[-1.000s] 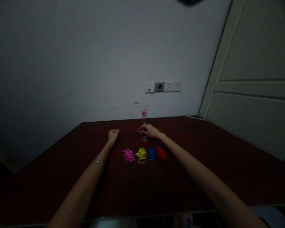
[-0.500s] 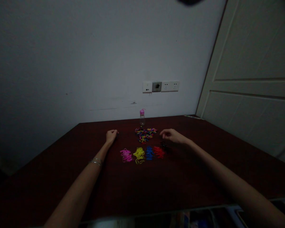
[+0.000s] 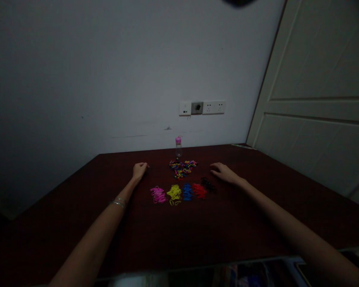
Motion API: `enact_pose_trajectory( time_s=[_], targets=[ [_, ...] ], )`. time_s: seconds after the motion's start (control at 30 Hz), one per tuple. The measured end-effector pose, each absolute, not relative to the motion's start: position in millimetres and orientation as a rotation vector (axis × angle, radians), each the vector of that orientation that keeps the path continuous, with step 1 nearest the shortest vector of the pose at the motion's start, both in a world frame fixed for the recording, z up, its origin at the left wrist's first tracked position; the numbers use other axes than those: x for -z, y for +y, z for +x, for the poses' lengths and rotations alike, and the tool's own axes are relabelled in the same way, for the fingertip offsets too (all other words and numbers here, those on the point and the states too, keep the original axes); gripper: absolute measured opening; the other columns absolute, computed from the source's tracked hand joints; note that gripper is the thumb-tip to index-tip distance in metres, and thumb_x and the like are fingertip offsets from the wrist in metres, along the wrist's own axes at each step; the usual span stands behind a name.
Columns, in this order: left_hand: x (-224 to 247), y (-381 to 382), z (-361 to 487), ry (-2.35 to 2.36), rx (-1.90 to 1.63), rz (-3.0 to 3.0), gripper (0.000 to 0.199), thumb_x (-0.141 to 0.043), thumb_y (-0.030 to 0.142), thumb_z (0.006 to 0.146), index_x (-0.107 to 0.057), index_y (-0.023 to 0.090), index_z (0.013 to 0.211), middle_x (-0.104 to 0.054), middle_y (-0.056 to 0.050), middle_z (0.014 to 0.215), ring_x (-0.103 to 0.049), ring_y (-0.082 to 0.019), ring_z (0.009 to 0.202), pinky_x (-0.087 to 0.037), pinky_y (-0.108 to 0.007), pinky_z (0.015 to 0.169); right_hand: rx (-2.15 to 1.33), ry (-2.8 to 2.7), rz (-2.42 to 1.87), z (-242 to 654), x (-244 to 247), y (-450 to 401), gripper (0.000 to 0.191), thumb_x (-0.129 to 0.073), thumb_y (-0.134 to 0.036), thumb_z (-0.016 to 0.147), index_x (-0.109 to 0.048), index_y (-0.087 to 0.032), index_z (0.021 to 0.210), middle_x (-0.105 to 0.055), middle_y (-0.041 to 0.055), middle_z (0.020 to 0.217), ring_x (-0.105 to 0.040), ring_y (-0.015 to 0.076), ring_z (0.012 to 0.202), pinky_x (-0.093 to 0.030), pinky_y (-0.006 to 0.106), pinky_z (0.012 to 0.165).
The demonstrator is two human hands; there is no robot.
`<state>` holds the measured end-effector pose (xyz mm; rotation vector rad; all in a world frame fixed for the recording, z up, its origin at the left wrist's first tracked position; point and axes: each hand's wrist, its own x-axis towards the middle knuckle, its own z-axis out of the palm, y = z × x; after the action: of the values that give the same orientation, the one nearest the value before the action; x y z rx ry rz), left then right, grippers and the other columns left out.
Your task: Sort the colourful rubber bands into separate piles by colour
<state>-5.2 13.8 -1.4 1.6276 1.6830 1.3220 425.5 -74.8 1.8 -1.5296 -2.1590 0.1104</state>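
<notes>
My left hand (image 3: 140,170) rests on the table, left of the bands, its fingers curled closed with nothing showing in them. To the right of the mixed pile lies my right hand (image 3: 223,172), fingers loosely apart and holding nothing I can see. Between the hands is a mixed pile of small coloured rubber bands (image 3: 183,168). Nearer to me, a row of sorted heaps runs from pink bands (image 3: 158,195) through yellow bands (image 3: 174,192), blue bands (image 3: 187,191) and red bands (image 3: 199,191) to black bands (image 3: 208,184), just below my right hand.
A clear bottle with a pink cap (image 3: 178,146) stands behind the mixed pile. The dark red table (image 3: 173,235) meets a wall with sockets (image 3: 214,107). At right is a pale panelled door (image 3: 314,111). Dim items show below the front edge.
My right hand has drawn back to the right, away from the mixed pile, and its fingers have loosened. The black heap shows more fully. My left hand stays put.
</notes>
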Motion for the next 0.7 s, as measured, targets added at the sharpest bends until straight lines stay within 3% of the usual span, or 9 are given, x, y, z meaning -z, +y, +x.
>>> enact_pose_trajectory(
  time_s=[0.17,0.43,0.7],
  targets=[
    [-3.7,9.1,-1.8,1.693,-1.235,1.705,0.025,-0.045,0.032,0.063,-0.062,0.014,0.058,-0.048,0.002,0.044,-0.045,-0.011,0.047,-0.032,-0.021,0.049,0.001,-2.149,-1.633,436.5,23.1,-77.8,0.040,-0.039,-0.036,0.085,-0.056,-0.015,0.114,-0.050,0.0128,0.126,-0.041,0.0232,0.120,-0.031,0.039,0.100],
    [-14.4,5.8,6.7,1.728,-0.930,1.928,0.019,-0.050,0.028,0.064,-0.064,0.015,0.062,-0.057,-0.001,0.053,-0.050,-0.012,0.052,-0.034,-0.021,0.050,0.061,-2.129,-1.697,430.3,22.5,-81.8,0.041,-0.037,-0.034,0.085,-0.055,-0.014,0.117,-0.048,0.0127,0.128,-0.039,0.0240,0.122,-0.030,0.040,0.101],
    [-48.4,-21.6,55.2,1.200,-0.453,2.395,0.023,-0.053,0.026,0.064,-0.067,0.012,0.076,-0.060,-0.001,0.064,-0.051,-0.011,0.059,-0.037,-0.020,0.055,0.079,-2.146,-1.674,429.7,21.3,-83.9,0.042,-0.036,-0.033,0.085,-0.056,-0.012,0.116,-0.049,0.0142,0.127,-0.042,0.0243,0.120,-0.031,0.039,0.101]
  ],
)
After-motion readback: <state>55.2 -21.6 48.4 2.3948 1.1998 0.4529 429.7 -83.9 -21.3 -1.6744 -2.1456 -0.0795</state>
